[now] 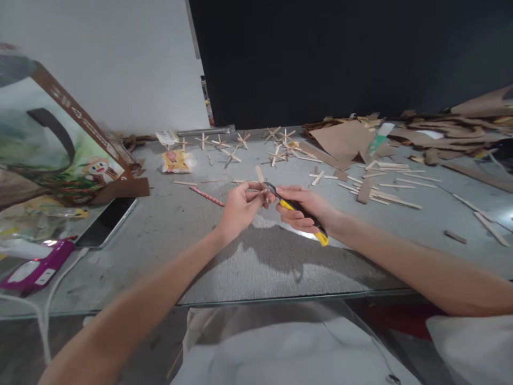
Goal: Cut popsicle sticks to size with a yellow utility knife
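Observation:
Pinched in the fingers of my left hand (pixel 242 206) is a pale wooden craft stick (pixel 259 174), its rounded end pointing up and away. My right hand (pixel 302 206) is wrapped around a tool with yellow-and-black handles, which looks like pliers (pixel 320 235). The dark tip of the tool meets the stick right beside my left fingertips. How the jaws sit on the stick is partly hidden by fingers. Both hands are above the table, close together. A red-and-white striped stick (pixel 206 196) lies just left of my left hand.
Star-shaped stick assemblies (pixel 242 141) lie at the back. Loose sticks (pixel 395 200), cardboard (pixel 340 141) and a glue tube (pixel 380 140) are at right. A phone (pixel 107 222), purple device (pixel 40 264) with white cable, and printed box (pixel 68 133) stand left. The table edge (pixel 256 300) is near me.

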Demonstrator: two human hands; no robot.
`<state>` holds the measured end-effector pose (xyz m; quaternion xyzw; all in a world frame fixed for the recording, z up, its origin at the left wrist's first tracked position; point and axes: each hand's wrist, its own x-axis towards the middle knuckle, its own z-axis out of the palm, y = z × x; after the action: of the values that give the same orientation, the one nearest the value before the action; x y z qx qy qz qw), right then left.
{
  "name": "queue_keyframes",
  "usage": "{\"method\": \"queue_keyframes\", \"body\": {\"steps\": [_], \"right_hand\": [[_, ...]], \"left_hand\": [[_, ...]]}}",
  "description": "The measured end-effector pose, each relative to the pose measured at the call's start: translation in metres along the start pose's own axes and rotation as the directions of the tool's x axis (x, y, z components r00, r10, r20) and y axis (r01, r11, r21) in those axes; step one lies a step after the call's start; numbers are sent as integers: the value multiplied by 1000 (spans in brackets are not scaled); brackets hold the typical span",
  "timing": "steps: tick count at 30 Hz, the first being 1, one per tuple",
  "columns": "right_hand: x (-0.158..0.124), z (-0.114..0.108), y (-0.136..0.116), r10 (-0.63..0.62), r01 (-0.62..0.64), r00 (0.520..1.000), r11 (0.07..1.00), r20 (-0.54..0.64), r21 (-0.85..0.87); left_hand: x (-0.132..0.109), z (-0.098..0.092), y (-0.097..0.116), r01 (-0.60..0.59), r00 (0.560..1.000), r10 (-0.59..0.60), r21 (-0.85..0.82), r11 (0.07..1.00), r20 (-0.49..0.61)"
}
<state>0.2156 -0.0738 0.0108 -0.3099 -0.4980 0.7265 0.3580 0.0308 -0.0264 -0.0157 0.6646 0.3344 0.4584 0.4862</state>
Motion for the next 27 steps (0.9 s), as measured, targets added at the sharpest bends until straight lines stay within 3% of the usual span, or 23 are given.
{"method": "queue_keyframes", "body": {"steps": [3,5,7,9,12,20,27], "right_hand": [[-6,8,-1,-180,143,972,964,-154,-225],[-8,9,-1,-326,200,914,880,-241,-430],[-7,10,0,-422,176,850,791,-315,-586],[-4,11,-1,-435,94,813,754,-387,-651],[-1,14,-3,-391,17,817,750,-423,-661],[-4,14,-3,-449,87,833,684,-324,-724],[-2,8,-2,-438,140,792,808,-425,-572]], "left_hand": [[-1,-2,1,-9,1000,9,-14,1000,8],[-3,-2,1,-29,999,29,4,1000,17],[-5,-2,1,-50,998,49,26,998,35],[-7,-1,1,-67,996,63,59,996,69],[-10,0,-1,-82,990,70,96,992,122],[-11,1,3,-29,984,12,93,995,178],[-11,1,9,-60,987,44,100,993,153]]}}
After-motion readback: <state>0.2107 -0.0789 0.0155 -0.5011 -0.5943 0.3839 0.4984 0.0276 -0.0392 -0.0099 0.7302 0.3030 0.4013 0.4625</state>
